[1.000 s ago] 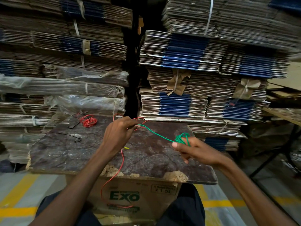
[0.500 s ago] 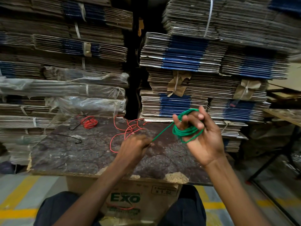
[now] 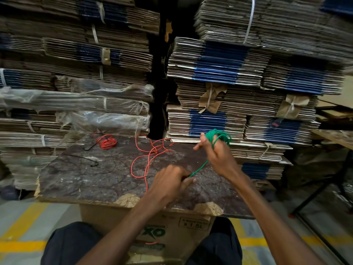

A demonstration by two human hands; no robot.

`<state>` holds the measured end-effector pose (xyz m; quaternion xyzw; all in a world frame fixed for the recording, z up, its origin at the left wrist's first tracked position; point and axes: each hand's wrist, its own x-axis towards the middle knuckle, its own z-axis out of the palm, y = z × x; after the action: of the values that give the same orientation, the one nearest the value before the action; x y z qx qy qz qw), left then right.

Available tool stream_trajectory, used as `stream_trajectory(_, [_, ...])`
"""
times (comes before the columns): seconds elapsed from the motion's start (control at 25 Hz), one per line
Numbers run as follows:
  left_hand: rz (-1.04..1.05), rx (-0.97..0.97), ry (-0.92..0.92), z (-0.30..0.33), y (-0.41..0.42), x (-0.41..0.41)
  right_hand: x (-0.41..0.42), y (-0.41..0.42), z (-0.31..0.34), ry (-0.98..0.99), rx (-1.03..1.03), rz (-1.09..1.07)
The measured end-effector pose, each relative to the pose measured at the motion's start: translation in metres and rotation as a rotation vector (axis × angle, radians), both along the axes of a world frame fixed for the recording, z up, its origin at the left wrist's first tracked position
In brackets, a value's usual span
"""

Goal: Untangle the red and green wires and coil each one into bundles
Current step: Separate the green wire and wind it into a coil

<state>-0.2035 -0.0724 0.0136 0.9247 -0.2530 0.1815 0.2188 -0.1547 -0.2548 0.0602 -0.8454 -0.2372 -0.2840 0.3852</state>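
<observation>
While the right hand (image 3: 219,157) carries green wire (image 3: 217,137) looped round its fingers and the left hand (image 3: 172,181) pinches the taut tail near the worktop's (image 3: 86,180) front edge, a hard tug could slip loops off; red wire (image 3: 152,157) sprawls loose mid-worktop.

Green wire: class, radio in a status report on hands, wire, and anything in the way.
Right hand holds green coil wound on its fingers. Left hand pinches the green wire taut. Loose red wire sprawls on board beside; red bundle sits apart.
</observation>
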Motion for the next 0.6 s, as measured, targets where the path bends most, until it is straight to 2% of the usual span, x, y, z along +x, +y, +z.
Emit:
stream_trajectory(0.12, [-0.023,0.044,0.09,0.007,0.007,0.005,0.001,-0.007,-0.009,0.054,-0.39,-0.103])
stream_trajectory(0.2, [0.016,0.066,0.063,0.012,0.013,0.008,-0.004,-0.006,-0.013,0.052,-0.599,-0.159])
stream_trajectory(0.28, [0.049,0.033,-0.007,0.018,0.021,0.01,-0.01,-0.009,-0.016,0.073,-0.701,-0.16])
stream_trajectory(0.48, [0.011,-0.144,-0.028,0.024,0.033,0.013,-0.033,-0.019,-0.022,0.284,-0.63,0.033])
stream_trajectory(0.6, [-0.11,-0.258,0.072,0.012,0.032,0.023,-0.046,-0.02,-0.024,0.403,-0.4,0.181])
